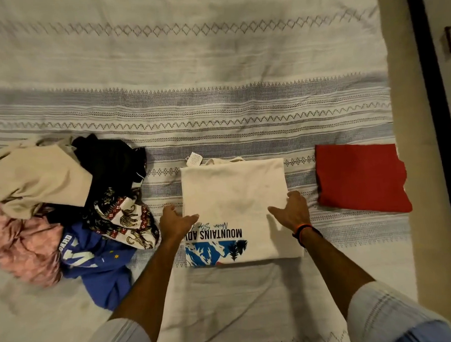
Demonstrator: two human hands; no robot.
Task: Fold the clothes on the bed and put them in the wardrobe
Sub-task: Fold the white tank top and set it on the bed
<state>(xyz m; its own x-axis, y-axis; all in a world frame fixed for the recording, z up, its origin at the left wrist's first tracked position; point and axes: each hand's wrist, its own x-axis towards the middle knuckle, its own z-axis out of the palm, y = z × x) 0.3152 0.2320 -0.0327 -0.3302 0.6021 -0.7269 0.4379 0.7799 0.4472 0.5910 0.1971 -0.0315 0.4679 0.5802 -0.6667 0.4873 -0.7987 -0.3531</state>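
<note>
Presently I see both hands spread on the cream T-shirt point(233, 196), which lies half-folded on the bed point(214, 68) between the unfolded pile point(65, 203) and the folded red garment point(361, 177). My left hand point(173, 222) rests at its left edge, thumb on the cloth; my right hand point(290, 209) lies flat near the right edge — neither grips. Risk: the next fold could go askew, since the soft cloth slides on the bedspread if only one side is lifted. The shirt looks smooth and rectangular — printed lettering and a blue graphic face up, a tag showing at the far edge.
</note>
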